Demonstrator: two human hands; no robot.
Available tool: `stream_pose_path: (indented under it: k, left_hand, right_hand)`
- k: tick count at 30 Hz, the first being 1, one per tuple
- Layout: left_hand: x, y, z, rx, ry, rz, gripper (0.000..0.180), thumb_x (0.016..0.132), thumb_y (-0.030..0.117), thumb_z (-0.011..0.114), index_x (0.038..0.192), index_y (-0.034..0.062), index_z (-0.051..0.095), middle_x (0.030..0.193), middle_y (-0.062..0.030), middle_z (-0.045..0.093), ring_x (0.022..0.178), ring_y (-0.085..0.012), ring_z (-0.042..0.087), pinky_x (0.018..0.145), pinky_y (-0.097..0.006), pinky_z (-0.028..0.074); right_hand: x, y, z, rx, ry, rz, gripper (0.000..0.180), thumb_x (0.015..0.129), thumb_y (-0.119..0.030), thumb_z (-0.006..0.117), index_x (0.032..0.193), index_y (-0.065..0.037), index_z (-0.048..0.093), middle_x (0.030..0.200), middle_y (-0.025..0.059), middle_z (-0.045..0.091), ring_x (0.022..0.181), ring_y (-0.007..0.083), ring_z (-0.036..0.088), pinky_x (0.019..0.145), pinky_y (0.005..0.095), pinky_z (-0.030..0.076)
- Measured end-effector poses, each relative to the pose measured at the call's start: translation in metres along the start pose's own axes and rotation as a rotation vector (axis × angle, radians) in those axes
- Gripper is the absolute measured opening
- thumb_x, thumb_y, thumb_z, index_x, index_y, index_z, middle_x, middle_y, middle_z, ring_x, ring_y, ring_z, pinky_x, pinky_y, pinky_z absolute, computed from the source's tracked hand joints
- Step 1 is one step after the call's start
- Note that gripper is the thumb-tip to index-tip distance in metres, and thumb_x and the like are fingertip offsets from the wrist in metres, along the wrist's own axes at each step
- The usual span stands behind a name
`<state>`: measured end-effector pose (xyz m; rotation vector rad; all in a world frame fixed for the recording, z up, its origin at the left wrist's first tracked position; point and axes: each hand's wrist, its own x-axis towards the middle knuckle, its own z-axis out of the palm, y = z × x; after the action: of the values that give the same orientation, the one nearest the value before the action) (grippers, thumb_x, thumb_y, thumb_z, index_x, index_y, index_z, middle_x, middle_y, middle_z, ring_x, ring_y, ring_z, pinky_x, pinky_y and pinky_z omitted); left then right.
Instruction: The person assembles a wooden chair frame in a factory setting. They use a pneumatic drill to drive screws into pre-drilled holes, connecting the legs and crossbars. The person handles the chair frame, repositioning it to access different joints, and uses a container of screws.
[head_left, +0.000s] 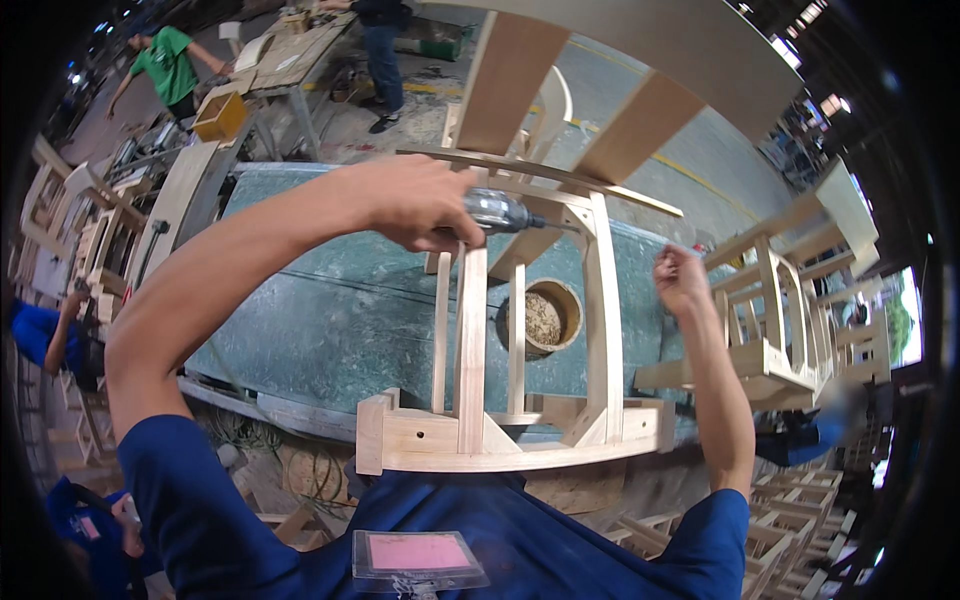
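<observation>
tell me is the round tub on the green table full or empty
Nearly full: the round tub on the green table holds pale, crumbly stuff up close to its rim. What the stuff is, I cannot tell.

Furniture workshop: stacked chair frames, workbench.

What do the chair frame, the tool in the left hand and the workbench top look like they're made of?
The chair frame looks like bare, unfinished pale wood, with visible grain and no paint. The tool gripped by the left hand has a shiny silver body, probably metal. The workbench top is a dull, worn green surface with pale scuffs; whether it is painted metal or a covering I cannot tell.
</observation>
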<state>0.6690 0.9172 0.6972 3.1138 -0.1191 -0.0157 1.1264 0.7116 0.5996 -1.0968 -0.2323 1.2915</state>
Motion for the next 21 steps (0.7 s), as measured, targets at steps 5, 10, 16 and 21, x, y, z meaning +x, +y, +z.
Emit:
stream_pose_path:
  k: [5,10,16,21]
  left_hand:
    - [-0.037,0.037,-0.027,0.031,0.025,-0.090,0.023,0.079,0.021,0.075,0.095,0.0298,0.061,0.095,-0.0130,0.051,0.074,-0.0317,0.061,0.057,-0.043,0.048]
    - [-0.054,0.100,-0.058,-0.084,-0.038,-0.185,0.033,0.077,0.026,0.074,0.107,0.0290,0.062,0.102,-0.0136,0.058,0.071,-0.0319,0.064,0.061,-0.042,0.055]
    - [-0.050,0.145,-0.079,-0.406,-0.291,-0.608,0.058,0.072,0.048,0.071,0.110,0.0070,0.058,0.085,-0.0188,0.066,0.074,-0.0395,0.066,0.068,-0.046,0.052]
    - [-0.069,0.151,-0.074,-0.121,-0.237,-0.057,0.023,0.087,0.033,0.065,0.105,0.0462,0.062,0.112,-0.0151,0.051,0.082,-0.0315,0.064,0.060,-0.041,0.054]
  right_hand:
    - [-0.118,-0.018,-0.003,0.388,0.101,-0.392,0.025,0.097,0.010,0.047,0.122,0.014,0.051,0.116,0.0231,0.060,0.108,0.0313,0.065,0.097,0.0338,0.059]
    - [-0.203,0.046,0.011,0.598,-0.036,-0.441,0.025,0.101,0.002,0.050,0.122,0.015,0.052,0.126,0.0275,0.058,0.114,0.0309,0.064,0.095,0.0317,0.060]
    - [-0.243,0.137,0.062,0.828,-0.091,-0.313,0.020,0.099,-0.003,0.057,0.115,0.008,0.061,0.115,0.0186,0.065,0.103,0.0239,0.068,0.087,0.0278,0.062]
    - [-0.257,0.170,0.084,0.824,-0.073,-0.255,0.018,0.097,-0.009,0.064,0.113,0.000,0.065,0.106,0.0110,0.069,0.094,0.0184,0.070,0.073,0.0237,0.063]
